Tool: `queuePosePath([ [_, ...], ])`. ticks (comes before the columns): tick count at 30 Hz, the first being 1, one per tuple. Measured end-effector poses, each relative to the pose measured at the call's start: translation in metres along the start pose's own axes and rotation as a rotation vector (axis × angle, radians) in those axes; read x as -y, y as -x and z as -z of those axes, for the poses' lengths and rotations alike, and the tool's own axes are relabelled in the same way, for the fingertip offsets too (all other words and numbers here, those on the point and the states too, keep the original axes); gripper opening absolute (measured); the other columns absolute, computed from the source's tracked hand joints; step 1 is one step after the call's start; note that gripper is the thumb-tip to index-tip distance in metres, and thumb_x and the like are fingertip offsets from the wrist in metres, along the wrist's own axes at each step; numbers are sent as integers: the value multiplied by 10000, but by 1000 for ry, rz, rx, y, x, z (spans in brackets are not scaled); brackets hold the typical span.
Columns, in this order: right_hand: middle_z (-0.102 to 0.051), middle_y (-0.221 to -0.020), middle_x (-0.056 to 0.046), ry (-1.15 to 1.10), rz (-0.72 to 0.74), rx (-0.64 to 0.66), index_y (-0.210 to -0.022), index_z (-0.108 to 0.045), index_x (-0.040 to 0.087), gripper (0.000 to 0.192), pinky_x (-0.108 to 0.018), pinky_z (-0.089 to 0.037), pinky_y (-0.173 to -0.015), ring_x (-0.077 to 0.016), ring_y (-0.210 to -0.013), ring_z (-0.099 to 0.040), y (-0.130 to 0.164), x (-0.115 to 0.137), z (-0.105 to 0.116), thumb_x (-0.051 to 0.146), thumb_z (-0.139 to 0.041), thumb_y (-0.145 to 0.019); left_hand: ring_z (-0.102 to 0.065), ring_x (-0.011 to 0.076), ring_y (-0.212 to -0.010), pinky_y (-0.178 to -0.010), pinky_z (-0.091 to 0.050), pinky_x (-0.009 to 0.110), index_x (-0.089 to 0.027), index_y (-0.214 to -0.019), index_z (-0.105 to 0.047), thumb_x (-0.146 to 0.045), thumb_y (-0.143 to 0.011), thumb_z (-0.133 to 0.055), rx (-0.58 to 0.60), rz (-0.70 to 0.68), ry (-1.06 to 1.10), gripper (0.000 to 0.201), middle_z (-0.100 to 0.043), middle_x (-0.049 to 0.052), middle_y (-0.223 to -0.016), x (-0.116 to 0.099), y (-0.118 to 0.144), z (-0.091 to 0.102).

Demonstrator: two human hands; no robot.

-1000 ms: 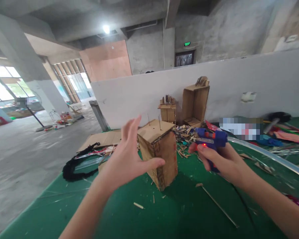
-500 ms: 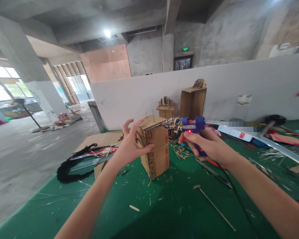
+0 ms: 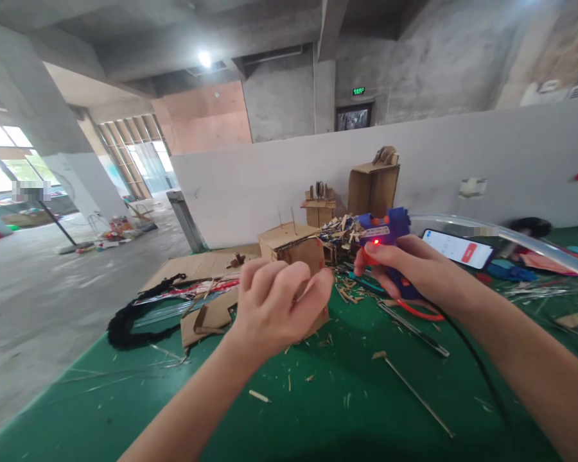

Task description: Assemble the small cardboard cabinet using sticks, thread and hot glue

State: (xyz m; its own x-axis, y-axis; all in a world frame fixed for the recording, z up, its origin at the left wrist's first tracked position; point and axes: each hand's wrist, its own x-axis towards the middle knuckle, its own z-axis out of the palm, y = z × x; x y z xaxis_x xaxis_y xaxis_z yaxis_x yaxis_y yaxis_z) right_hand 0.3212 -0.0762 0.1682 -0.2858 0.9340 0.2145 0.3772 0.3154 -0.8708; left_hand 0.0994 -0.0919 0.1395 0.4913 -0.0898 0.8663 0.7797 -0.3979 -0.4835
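A small cardboard box (image 3: pixel 291 247) with thin sticks poking from its top stands on the green table (image 3: pixel 318 410). My left hand (image 3: pixel 277 305) is in front of the box, fingers curled together; whether it grips the box or only covers it I cannot tell. My right hand (image 3: pixel 409 269) holds a blue glue gun (image 3: pixel 385 234) with a red light lit, its nozzle pointing left toward the box top. A black cord runs from the gun along my right arm.
Behind stand two taller cardboard structures (image 3: pixel 373 186) against a white partition. A phone (image 3: pixel 457 247) lies right of the gun. Cardboard scraps (image 3: pixel 212 314), a black bundle (image 3: pixel 135 321), stick litter, thin rods (image 3: pixel 417 394) and a clear tube (image 3: pixel 534 244) crowd the table.
My left hand went from spread open beside the box to curled in front of it. The right hand brought the glue gun closer to the box.
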Motion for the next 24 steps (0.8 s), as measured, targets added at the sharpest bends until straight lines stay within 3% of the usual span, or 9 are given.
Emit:
queuePosePath([
  [6,-463,-423,41,-6,-164,111,-808,-615,175,428,-180,-266,-292,-61,-303,-348,16,29,-8,574,-462,-835,-430,151,-721,-649,-375,296,-196,-848,-617,-111,-721,-696,-43,14,-10,172,-512,8,-719,-9,-5,-4],
  [24,-485,-430,28,-52,-119,117,-775,-625,189,465,-179,-290,-284,-61,-302,-353,19,26,-12,625,-470,-815,-469,171,-730,-662,-360,330,-196,-866,-605,-147,-753,-685,32,17,-26,146,-562,29,-780,3,-1,-1],
])
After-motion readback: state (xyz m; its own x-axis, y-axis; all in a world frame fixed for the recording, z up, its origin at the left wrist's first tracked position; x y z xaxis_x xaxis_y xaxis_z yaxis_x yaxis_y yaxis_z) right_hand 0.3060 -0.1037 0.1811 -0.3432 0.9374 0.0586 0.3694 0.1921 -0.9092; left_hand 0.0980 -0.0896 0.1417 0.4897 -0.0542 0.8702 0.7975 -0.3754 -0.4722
